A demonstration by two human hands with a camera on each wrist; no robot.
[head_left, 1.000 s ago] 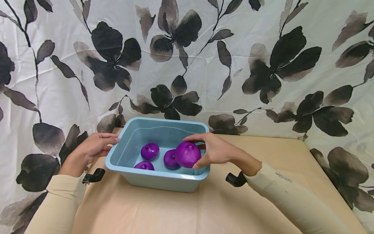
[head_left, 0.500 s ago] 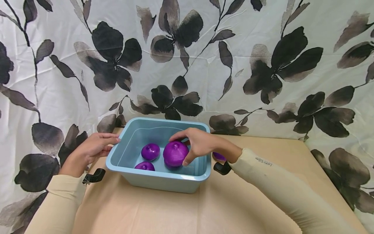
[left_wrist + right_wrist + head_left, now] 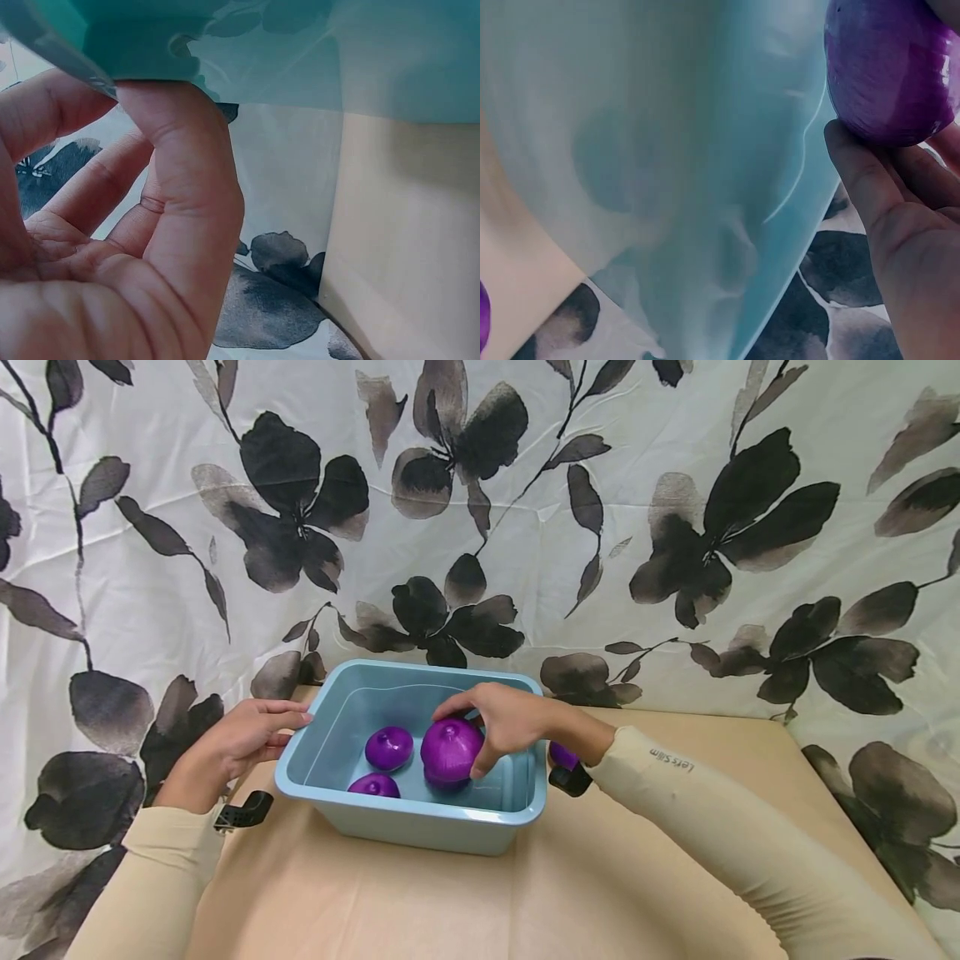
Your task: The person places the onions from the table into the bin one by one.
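In the head view, my right hand (image 3: 513,720) grips a large purple onion (image 3: 452,750) inside the opening of a light blue plastic tub (image 3: 412,828). The held onion, also seen in the right wrist view as a shiny purple onion (image 3: 892,71), covers most of another onion below it. Two more onions lie on the tub's floor: one onion (image 3: 389,748) near the middle, and a front onion (image 3: 374,786) partly cut off by the near rim. My left hand (image 3: 238,739) pinches the tub's left rim between thumb and fingers; the left wrist view shows the thumb (image 3: 176,142) against the rim.
Outside the tub, to its right, another purple onion (image 3: 562,755) is partly hidden behind my right wrist. The tub stands on a tan tabletop (image 3: 675,793). A white cloth with dark flowers (image 3: 570,560) hangs behind the table.
My right hand has carried the onion leftward from the tub's right side, over the onion lying there. The onion right of the tub has come into sight. My left hand stays put.
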